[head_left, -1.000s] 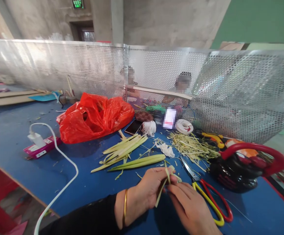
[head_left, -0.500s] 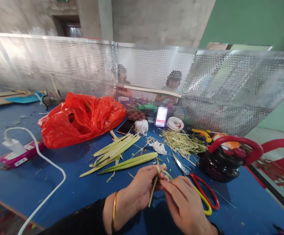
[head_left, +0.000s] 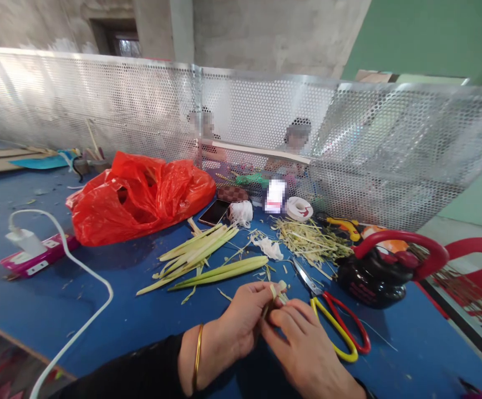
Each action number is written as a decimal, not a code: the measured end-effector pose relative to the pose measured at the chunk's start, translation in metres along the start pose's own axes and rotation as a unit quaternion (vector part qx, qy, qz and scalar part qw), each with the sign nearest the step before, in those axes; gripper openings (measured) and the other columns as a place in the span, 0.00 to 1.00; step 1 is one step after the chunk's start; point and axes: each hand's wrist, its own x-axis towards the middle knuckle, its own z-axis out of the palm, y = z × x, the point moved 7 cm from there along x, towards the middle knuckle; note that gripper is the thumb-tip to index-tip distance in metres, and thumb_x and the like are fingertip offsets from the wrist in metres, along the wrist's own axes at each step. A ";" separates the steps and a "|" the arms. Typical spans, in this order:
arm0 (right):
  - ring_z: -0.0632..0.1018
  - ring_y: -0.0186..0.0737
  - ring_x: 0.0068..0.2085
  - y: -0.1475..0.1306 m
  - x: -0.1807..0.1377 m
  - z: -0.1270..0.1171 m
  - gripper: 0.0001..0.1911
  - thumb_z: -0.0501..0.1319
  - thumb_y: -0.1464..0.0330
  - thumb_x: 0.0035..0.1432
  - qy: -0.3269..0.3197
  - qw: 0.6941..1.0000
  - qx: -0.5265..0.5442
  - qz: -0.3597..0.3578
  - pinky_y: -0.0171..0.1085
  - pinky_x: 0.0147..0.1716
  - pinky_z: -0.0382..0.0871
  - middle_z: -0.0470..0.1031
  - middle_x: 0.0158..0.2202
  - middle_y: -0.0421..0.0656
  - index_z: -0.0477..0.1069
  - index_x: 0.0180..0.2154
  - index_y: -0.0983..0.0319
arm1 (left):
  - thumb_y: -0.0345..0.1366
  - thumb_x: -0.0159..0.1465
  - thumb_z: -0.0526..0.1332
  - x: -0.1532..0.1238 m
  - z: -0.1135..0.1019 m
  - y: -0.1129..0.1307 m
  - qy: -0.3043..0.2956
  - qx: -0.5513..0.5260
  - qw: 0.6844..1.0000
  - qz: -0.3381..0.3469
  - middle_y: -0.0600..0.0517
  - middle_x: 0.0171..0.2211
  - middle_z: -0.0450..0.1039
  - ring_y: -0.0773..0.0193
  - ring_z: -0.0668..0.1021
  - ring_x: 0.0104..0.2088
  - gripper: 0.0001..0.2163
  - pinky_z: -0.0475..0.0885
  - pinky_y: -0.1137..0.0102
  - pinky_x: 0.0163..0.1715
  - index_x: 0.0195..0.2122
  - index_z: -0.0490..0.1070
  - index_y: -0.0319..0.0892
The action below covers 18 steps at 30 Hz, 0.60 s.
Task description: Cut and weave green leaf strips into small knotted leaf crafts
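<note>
Between my two hands is a pale green leaf strip (head_left: pixel 281 289), folded or looped at its upper end. My left hand (head_left: pixel 244 316) pinches it between thumb and fingers. My right hand (head_left: pixel 303 341) closes on the strip from the right, its fingertips against the left fingers; the lower part of the strip is mostly hidden. Just beyond lie a pair of long green leaves (head_left: pixel 219 273) and a pile of pale leaf strips (head_left: pixel 201 246). Scissors (head_left: pixel 334 321) with red and yellow handles rest right of my right hand.
A red plastic bag (head_left: pixel 141 199), phone (head_left: pixel 214 213), white thread spool (head_left: pixel 241 213), tape roll (head_left: pixel 299 209) and shredded trimmings (head_left: pixel 307 241) lie farther back. A black kettle-like pot (head_left: pixel 374 280) stands right. A white cable (head_left: pixel 99 321) runs from a power strip (head_left: pixel 36 257). Behind the perforated metal screen (head_left: pixel 141 105) sit two people.
My right hand has moved left, closer to my left hand, uncovering the yellow scissor handle. The strip's hanging end, visible before, is now mostly covered by the fingers.
</note>
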 end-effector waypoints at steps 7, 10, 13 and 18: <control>0.73 0.38 0.35 0.018 -0.008 -0.017 0.09 0.54 0.76 0.63 0.087 0.987 0.095 0.096 0.41 0.44 0.64 0.74 0.32 0.42 0.71 0.38 0.62 | 0.45 0.46 0.72 -0.004 0.005 0.005 -0.004 0.064 0.997 0.034 0.54 0.20 0.69 0.74 0.68 0.20 0.16 0.62 0.77 0.22 0.23 0.73 0.35; 0.74 0.39 0.35 0.052 -0.021 -0.015 0.04 0.57 0.72 0.62 0.110 0.929 0.209 0.284 0.37 0.37 0.67 0.73 0.32 0.42 0.69 0.35 0.60 | 0.47 0.46 0.71 -0.006 0.006 0.010 0.002 0.104 0.994 0.036 0.53 0.20 0.70 0.71 0.71 0.21 0.17 0.69 0.74 0.27 0.26 0.74 0.36; 0.73 0.37 0.29 0.071 -0.035 0.008 0.10 0.59 0.63 0.62 0.078 0.818 0.340 0.457 0.35 0.30 0.68 0.72 0.27 0.40 0.68 0.30 0.60 | 0.48 0.46 0.71 -0.007 0.006 0.012 0.004 0.117 0.992 0.045 0.53 0.20 0.71 0.69 0.72 0.22 0.18 0.71 0.71 0.29 0.26 0.74 0.36; 0.69 0.33 0.22 0.066 -0.040 0.035 0.17 0.62 0.55 0.55 0.051 0.651 0.514 0.557 0.31 0.21 0.64 0.70 0.22 0.38 0.68 0.26 0.62 | 0.49 0.47 0.70 -0.006 0.004 0.011 0.002 0.120 0.992 0.045 0.53 0.18 0.71 0.69 0.73 0.20 0.18 0.70 0.73 0.26 0.26 0.73 0.37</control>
